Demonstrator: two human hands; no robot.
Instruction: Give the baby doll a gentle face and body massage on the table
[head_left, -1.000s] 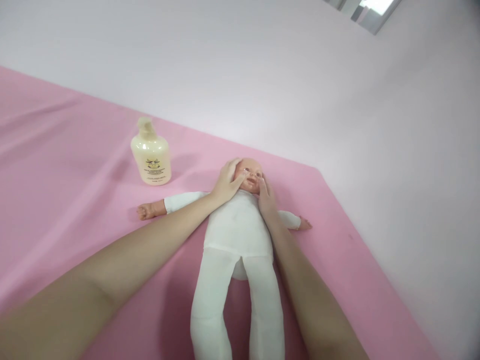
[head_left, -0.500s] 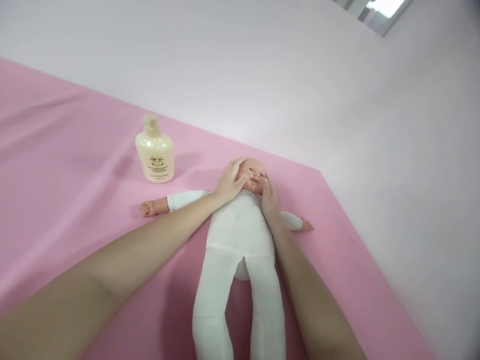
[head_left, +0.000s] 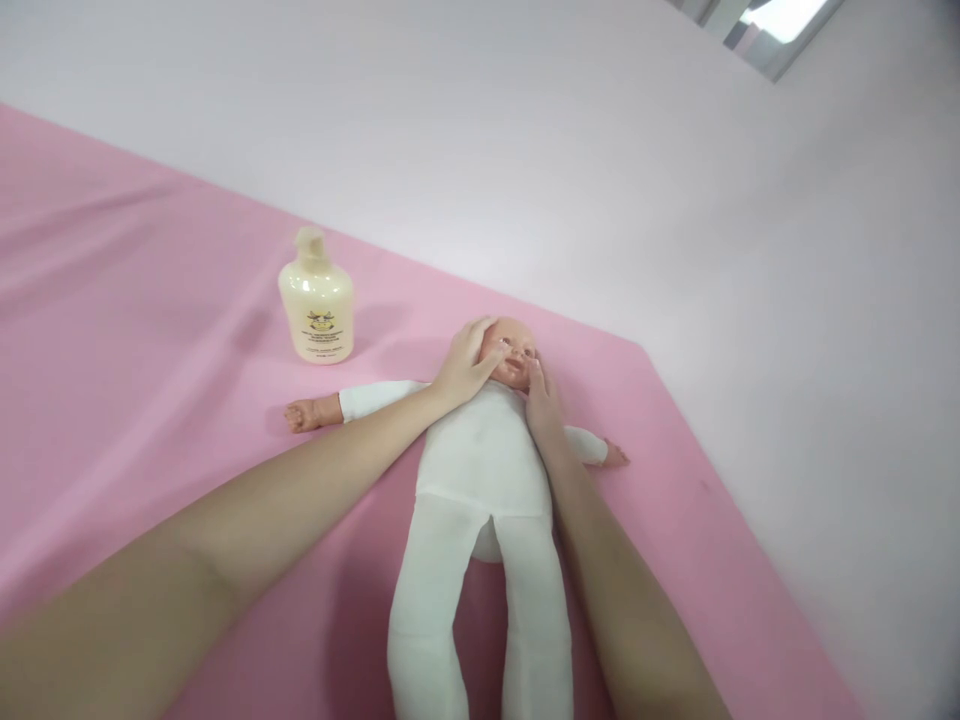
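Observation:
A baby doll (head_left: 484, 450) with a white cloth body lies on its back, arms spread and legs toward me. My left hand (head_left: 466, 368) cups the left side of its head, thumb on the cheek and fingers curved along the side. Against the other cheek rests my right hand (head_left: 543, 396), its thumb near the doll's mouth and the other fingers partly hidden beside the head. Both hands hold the head between them. A cream-coloured pump bottle (head_left: 318, 300) with a cow picture stands upright left of the doll, apart from my hands.
Pink cloth (head_left: 187, 400) with soft creases lies under the doll and the bottle. Its edge runs diagonally behind them and bends down on the right. Beyond it is a pale, plain surface (head_left: 675, 200). A bright panel (head_left: 784, 18) shows at the top right.
The whole view has shifted slightly, so the bottle and doll appear a little farther right. My hands stay at the doll's head with almost no visible movement.

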